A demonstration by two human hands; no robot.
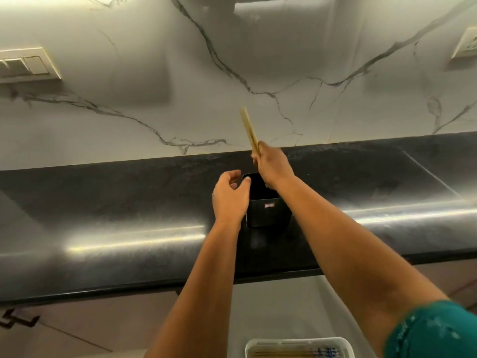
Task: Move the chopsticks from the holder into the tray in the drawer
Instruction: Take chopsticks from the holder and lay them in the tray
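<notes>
Starting nearest to us, we see the white tray (299, 344) at the bottom edge, already holding several chopsticks laid lengthwise; the drawer around it is not clearly visible. Above it runs the dark countertop (129, 202), and on it stands the black holder (267, 210), upright and close to the front edge. Our left hand (231, 196) rests against the holder's left side, fingers loosely curled and spread, thumb near the rim, steadying it rather than gripping anything. Just beyond, our right hand (272, 166) is clenched around the lower ends of a small bundle of wooden chopsticks (249, 130), lifted clear above the holder's mouth and slanting up and left against the marble wall (180, 73). We judge the sticks light, stiff and smooth, so they can slide past one another or fan out if the fist loosens. Taking them nearer the middle, with the fingers wrapped round the whole bundle, should keep them parallel for the trip down to the tray. Whether more remain inside the holder we cannot tell; its interior is dark.
</notes>
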